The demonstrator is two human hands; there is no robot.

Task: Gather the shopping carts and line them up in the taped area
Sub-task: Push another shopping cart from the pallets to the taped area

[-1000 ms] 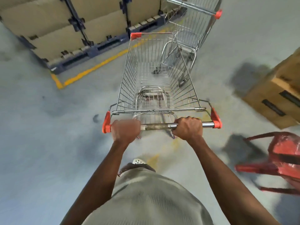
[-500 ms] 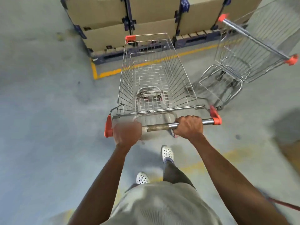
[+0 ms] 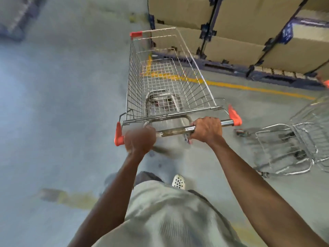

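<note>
A wire shopping cart (image 3: 167, 81) with orange corner caps stands straight ahead of me, its basket empty. My left hand (image 3: 139, 141), blurred, grips the left end of its metal handle bar (image 3: 175, 130). My right hand (image 3: 207, 130) is wrapped around the right part of the same bar. A second shopping cart (image 3: 292, 145) stands at the right edge, only its lower frame and part of its basket in view. Yellow floor tape (image 3: 231, 85) runs ahead, with its corner under the front of my cart.
Stacked cardboard boxes on blue pallets (image 3: 240, 40) stand just beyond the tape at the top right. Grey concrete floor (image 3: 62, 104) stretches to the left. A faded yellow mark (image 3: 71, 198) lies on the floor near my feet.
The view and my cart have swung left. The second cart has slid from ahead to the right edge. The red chair and the box at the right have left the view.
</note>
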